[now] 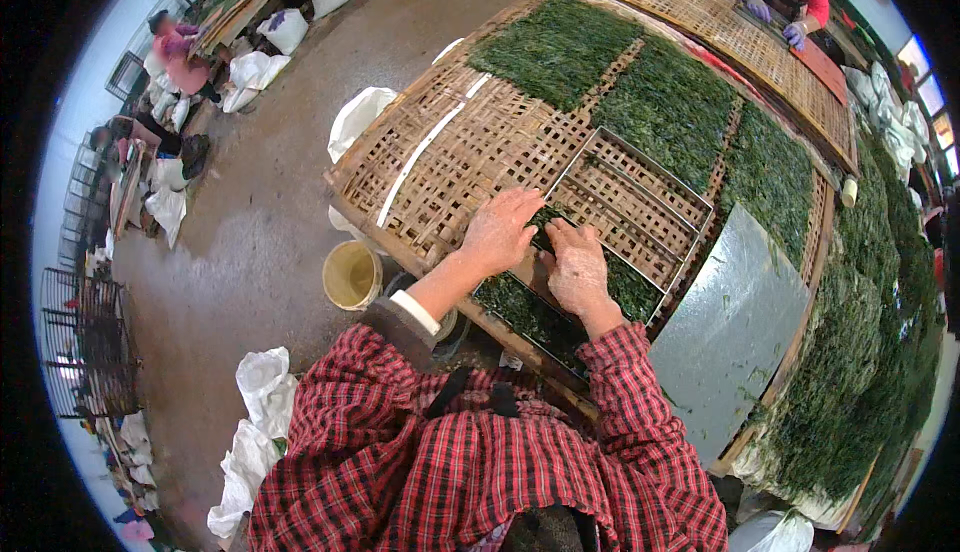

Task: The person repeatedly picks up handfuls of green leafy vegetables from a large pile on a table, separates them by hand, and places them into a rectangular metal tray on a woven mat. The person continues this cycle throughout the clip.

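Note:
On a woven bamboo tray (480, 139) lies a rectangular metal frame (667, 181) with crossbars. Its near part holds dark green leafy material, perhaps seaweed (634, 282). My left hand (502, 229) rests at the frame's left edge, fingers close together. Just right of it, my right hand (577, 267) bends its fingers down onto the green material; what lies under the fingertips is hidden. Rectangular mats of the same green material (559, 49) cover the tray's far side. To the right of my right hand, a smooth metal sheet (735, 327) lies across the tray's edge.
A white strip (420, 151) lies on the tray's left part. A pale bucket (352, 274) stands below the tray's left edge. Loose green material (847, 327) is heaped at right. Across the tray, a co-worker's gloved hands (757, 8) are over another bamboo tray (690, 12). White sacks (255, 447) sit on the floor.

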A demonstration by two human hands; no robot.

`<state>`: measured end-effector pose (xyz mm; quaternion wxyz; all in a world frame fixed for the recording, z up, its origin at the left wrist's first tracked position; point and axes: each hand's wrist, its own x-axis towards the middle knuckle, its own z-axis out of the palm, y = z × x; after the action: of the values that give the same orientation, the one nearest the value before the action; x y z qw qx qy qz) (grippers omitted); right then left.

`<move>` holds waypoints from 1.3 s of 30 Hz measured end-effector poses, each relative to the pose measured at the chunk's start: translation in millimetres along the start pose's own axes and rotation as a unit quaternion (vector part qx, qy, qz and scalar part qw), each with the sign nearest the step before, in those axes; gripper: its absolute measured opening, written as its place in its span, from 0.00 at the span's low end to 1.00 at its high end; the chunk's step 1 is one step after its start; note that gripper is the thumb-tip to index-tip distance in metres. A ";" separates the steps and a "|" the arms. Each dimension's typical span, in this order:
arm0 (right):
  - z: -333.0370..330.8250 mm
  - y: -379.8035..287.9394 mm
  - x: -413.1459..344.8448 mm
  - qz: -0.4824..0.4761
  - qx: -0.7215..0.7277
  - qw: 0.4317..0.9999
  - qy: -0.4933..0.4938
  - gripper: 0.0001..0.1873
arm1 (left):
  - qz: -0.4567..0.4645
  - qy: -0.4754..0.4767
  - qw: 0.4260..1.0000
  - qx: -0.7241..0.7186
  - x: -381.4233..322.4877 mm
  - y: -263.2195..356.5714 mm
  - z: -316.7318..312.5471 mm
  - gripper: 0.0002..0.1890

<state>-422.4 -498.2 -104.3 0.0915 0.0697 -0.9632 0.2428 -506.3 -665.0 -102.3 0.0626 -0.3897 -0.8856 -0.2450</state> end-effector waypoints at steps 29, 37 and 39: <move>-98.4 32.4 -165.7 0.158 -0.046 0.984 0.067 0.21 | 0.161 -0.157 0.974 0.028 13.0 42.9 15.2 0.13; -78.2 30.0 -155.8 0.163 -0.072 0.980 0.091 0.12 | 0.190 -0.169 0.967 -0.028 24.9 89.9 41.3 0.10; -78.7 33.1 -151.7 0.178 -0.006 0.974 0.143 0.04 | 0.151 -0.142 0.977 -0.054 27.3 95.2 48.2 0.09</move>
<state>-269.4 -417.8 -83.2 0.1846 -0.1389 -0.9385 0.2565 -452.7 -568.8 -99.4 -0.0489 -0.5528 -0.8016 -0.2222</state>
